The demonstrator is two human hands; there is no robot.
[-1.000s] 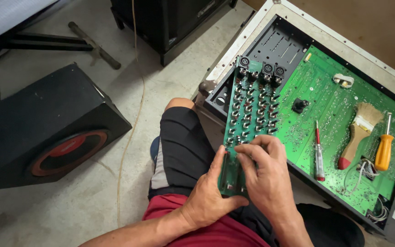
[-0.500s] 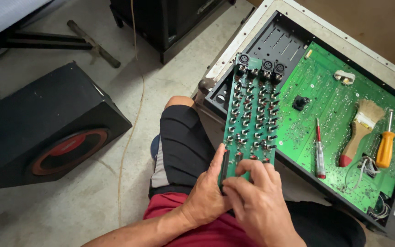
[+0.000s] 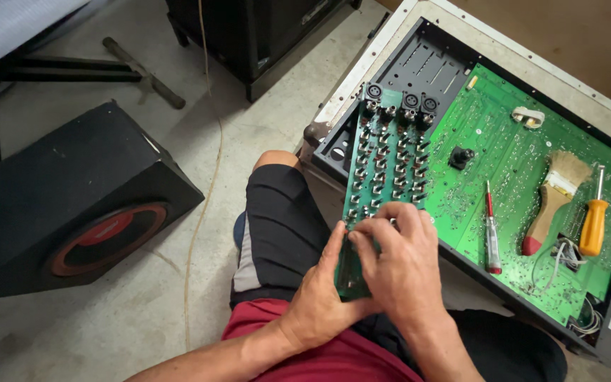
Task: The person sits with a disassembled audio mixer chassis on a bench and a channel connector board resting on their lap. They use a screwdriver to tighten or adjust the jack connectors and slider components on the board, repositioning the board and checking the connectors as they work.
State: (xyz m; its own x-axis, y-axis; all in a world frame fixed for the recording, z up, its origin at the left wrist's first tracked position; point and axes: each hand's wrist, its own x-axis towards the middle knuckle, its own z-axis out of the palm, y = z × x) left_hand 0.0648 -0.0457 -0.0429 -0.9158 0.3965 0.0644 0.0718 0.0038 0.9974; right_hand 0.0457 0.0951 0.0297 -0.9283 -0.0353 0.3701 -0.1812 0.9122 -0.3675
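I hold a long narrow green circuit board (image 3: 385, 155) studded with several small knob shafts and three round sockets at its far end. My left hand (image 3: 317, 301) grips its near end from the left side. My right hand (image 3: 399, 258) lies over the same end, fingertips pressed on the lowest row of shafts. The board's far end rests on the open metal chassis (image 3: 404, 21) of a mixing console, beside its large green main board (image 3: 503, 163).
On the main board lie a wooden-handled brush (image 3: 553, 198), an orange-handled screwdriver (image 3: 594, 219) and a red tester screwdriver (image 3: 491, 230). A black speaker box with a red-ringed cone (image 3: 72, 205) stands on the concrete floor at left. A thin cable (image 3: 206, 106) runs across the floor.
My right hand has slid a little toward me along the narrow board and curled its fingers over the near rows. The left hand and the board have barely moved.
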